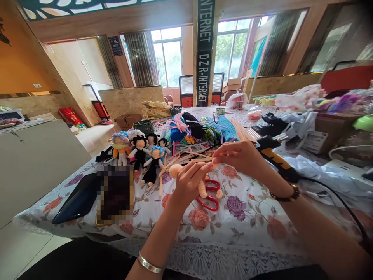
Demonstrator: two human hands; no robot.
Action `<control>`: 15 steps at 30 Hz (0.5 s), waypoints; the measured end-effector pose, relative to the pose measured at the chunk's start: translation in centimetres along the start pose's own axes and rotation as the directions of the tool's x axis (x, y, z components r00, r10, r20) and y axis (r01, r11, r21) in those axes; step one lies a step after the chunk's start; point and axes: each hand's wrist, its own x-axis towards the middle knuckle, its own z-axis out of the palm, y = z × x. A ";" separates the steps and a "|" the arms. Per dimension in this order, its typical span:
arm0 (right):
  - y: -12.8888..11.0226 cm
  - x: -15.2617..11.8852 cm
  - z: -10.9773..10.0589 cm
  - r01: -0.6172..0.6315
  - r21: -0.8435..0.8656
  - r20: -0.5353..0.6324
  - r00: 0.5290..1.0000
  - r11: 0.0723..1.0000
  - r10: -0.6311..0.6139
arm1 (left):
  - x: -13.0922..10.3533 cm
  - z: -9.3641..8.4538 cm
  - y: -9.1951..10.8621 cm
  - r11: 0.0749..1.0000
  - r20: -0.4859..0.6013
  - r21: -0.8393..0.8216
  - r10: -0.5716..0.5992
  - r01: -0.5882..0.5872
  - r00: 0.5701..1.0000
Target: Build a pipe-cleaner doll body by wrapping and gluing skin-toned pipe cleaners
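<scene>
While left hand (189,181) fingers clamp fuzzy peach doll (202,187), right hand (240,155) fingers pinch its chenille stem.

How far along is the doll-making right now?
Done: several finished dolls lie on the floral tablecloth. In hand: the left hand holds a bare peach pipe-cleaner figure while the right hand pinches a peach strand. Left: it lacks hair and clothes; unused pipe cleaners remain.

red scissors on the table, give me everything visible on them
The red scissors lie flat on the floral tablecloth, just beyond the left hand. Only the two glossy red loop handles, seemingly plastic, show. The blades are hidden behind the hand and the peach pipe-cleaner figure, which crosses in front of them; contact cannot be told.
</scene>
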 end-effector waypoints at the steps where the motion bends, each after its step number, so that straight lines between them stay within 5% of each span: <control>1: 0.2 0.1 0.0 -0.038 0.044 0.033 0.999 0.998 0.036 | -0.1 0.0 0.1 1.000 -0.010 0.012 0.003 -0.003 1.000; 8: 1.7 0.6 0.6 -0.101 0.163 0.328 0.944 0.981 0.043 | -0.5 0.2 0.1 0.997 -0.082 0.071 -0.011 0.017 0.997; 15: 1.7 0.3 0.8 -0.255 0.214 0.426 0.893 0.943 0.145 | -0.1 0.6 -0.2 0.993 -0.142 0.093 -0.057 0.071 0.988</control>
